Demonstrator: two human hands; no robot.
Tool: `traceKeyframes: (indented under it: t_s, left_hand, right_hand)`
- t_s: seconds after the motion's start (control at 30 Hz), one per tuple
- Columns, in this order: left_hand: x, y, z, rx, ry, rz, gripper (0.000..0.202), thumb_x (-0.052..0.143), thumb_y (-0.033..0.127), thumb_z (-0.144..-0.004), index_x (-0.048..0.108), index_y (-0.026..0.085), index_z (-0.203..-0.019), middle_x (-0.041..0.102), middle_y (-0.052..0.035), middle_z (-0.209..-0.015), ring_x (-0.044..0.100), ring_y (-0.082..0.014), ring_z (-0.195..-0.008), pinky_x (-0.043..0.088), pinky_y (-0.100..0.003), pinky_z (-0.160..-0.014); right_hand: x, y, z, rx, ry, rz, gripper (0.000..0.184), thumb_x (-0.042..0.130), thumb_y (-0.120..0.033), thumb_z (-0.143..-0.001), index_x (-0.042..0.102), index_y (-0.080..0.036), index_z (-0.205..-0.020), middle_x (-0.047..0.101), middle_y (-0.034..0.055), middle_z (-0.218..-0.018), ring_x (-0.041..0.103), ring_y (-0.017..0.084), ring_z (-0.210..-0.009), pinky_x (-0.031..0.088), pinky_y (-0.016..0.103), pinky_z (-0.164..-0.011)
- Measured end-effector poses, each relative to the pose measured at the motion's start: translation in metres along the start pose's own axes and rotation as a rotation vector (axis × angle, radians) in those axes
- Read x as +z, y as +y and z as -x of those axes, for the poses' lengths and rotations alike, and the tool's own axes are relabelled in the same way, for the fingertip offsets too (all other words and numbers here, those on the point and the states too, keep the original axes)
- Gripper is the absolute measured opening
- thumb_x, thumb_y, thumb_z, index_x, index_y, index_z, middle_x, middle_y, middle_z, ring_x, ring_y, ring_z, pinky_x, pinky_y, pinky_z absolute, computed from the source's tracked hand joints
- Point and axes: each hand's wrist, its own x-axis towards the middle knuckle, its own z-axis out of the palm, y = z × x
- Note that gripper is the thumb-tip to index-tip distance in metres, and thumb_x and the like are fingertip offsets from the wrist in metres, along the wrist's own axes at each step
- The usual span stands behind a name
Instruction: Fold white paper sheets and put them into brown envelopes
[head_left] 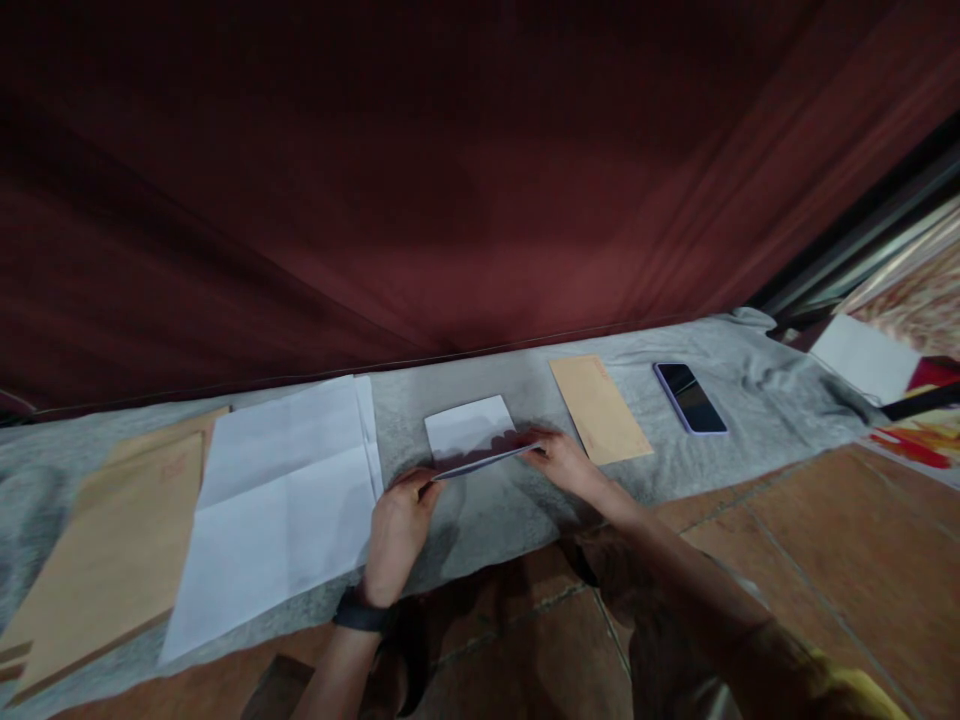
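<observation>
A folded white sheet of paper (471, 432) lies on a grey cloth (480, 505) spread over the floor. My left hand (397, 530) pinches the near left corner of the sheet's raised flap. At the flap's right end my right hand (562, 462) grips the edge with fingers closed. The flap's near edge is lifted off the cloth between both hands. A dark band sits on my left wrist.
Left of my hands lies a stack of unfolded white sheets (281, 500), and further left several brown envelopes (112, 550). One brown envelope (598, 408) and a phone (690, 397) lie to the right. A dark red curtain (450, 170) hangs behind. Brown floor tiles (825, 540) lie nearer me.
</observation>
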Motion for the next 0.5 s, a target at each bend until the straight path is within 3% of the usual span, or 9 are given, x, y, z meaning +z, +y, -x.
traceKeyframes:
  t_s: [0.3,0.5]
  left_hand:
    - [0.006,0.003,-0.006,-0.001,0.031,0.003,0.023,0.055,0.029,-0.092,0.075,0.018,-0.092,0.074,-0.0104,-0.104,0.069,-0.0231,-0.092,0.053,-0.035,-0.085]
    - [0.004,0.009,-0.008,-0.081,0.051,-0.044,0.024,0.057,0.033,-0.092,0.076,0.018,-0.09,0.075,-0.0084,-0.098,0.07,-0.0216,-0.085,0.052,-0.031,-0.078]
  right_hand:
    - [0.007,-0.009,-0.012,0.176,0.044,0.019,0.015,0.058,-0.028,-0.096,0.068,-0.02,-0.104,0.074,0.0032,-0.09,0.066,0.017,-0.076,0.046,0.026,-0.068]
    - [0.009,-0.014,-0.016,0.232,0.075,0.033,0.018,0.058,-0.028,-0.095,0.063,-0.021,-0.111,0.075,0.0033,-0.094,0.068,0.019,-0.081,0.044,0.026,-0.068]
